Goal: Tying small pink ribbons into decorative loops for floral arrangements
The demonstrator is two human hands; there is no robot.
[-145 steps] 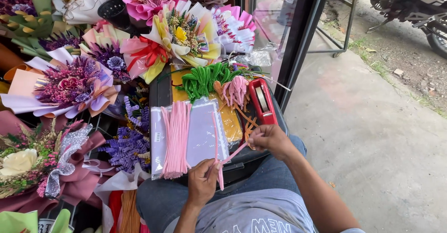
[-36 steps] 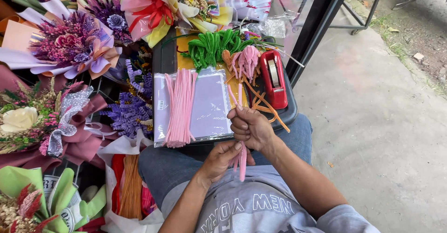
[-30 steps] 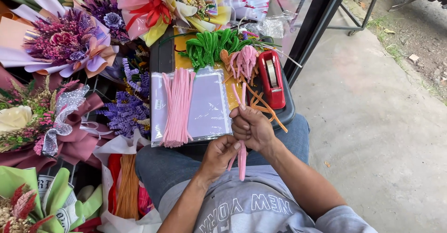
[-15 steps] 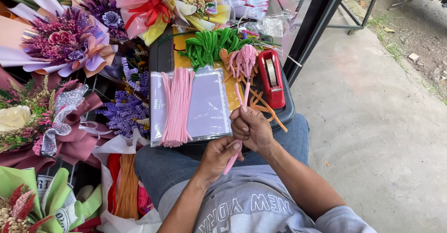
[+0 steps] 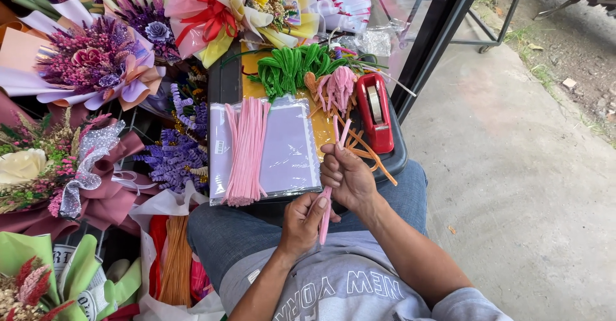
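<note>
Pink fuzzy pipe cleaners (image 5: pixel 328 196), a couple of thin wire stems held together, sit in both hands at lower centre of the frame, just below the black tray (image 5: pixel 398 157) on the person's lap. These look super light, bendy and soft on the outside, so I'd guess they kink wherever you pinch hard and flop if held only at one end; gripping close to the spot you want to work seems smartest. Right hand (image 5: pixel 350 178) is curled closed around the upper part, tips poking out above the knuckles. Left hand (image 5: pixel 305 221) pinches the lower part, thumb pressed on top, fingers wrapped shut underneath. Further up the tray are a loose pink stem bundle (image 5: pixel 247 151) on clear plastic packets and a red tape dispenser (image 5: pixel 375 110).
</note>
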